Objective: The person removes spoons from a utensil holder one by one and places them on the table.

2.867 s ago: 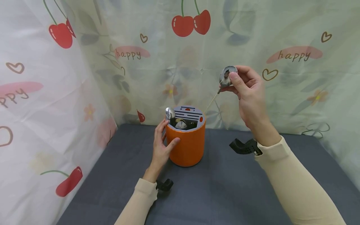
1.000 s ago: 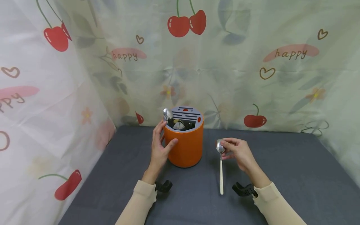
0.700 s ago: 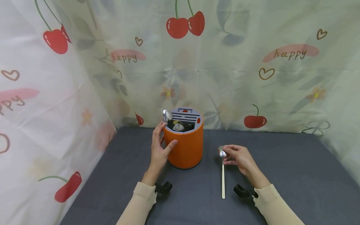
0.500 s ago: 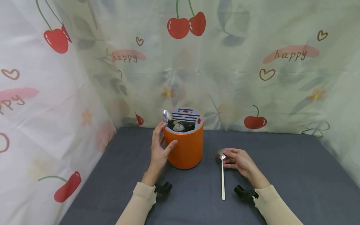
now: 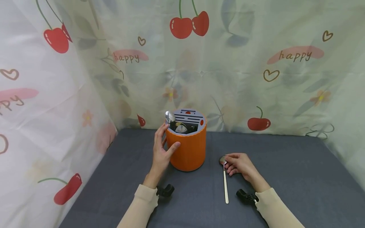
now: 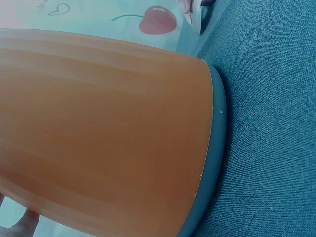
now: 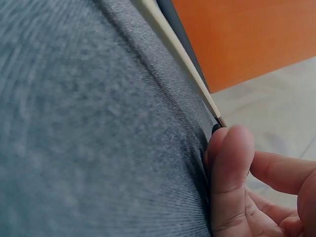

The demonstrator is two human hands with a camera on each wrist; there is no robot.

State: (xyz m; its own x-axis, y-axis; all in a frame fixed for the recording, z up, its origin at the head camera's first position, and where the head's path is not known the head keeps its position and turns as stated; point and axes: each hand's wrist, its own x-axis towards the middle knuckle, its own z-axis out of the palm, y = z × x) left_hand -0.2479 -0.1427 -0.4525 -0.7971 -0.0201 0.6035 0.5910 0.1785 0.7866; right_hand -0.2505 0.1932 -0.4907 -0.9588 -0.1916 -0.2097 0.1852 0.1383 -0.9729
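Note:
An orange utensil holder (image 5: 188,153) with a grey slotted top stands upright on the table. My left hand (image 5: 161,153) holds its left side, thumb across the front and fingers around the far side; in the left wrist view the holder wall (image 6: 108,128) covers most of that hand. A silver spoon (image 5: 169,116) sticks up from the holder by my fingertips, and another spoon bowl (image 5: 181,128) shows in its opening. To the right, my right hand (image 5: 238,164) pinches the bowl of a spoon with a cream handle (image 5: 225,186). This handle points toward me, low over the cloth.
Dark grey cloth (image 5: 265,145) covers the table. Printed curtains (image 5: 228,63) close off the back and left side. A black wrist-camera mount (image 5: 246,195) sits on the right wrist, another mount (image 5: 166,190) on the left.
My right hand has brought the cream-handled spoon down from above and right of the holder to the table, then slightly farther down toward me. The left hand has kept its hold on the holder.

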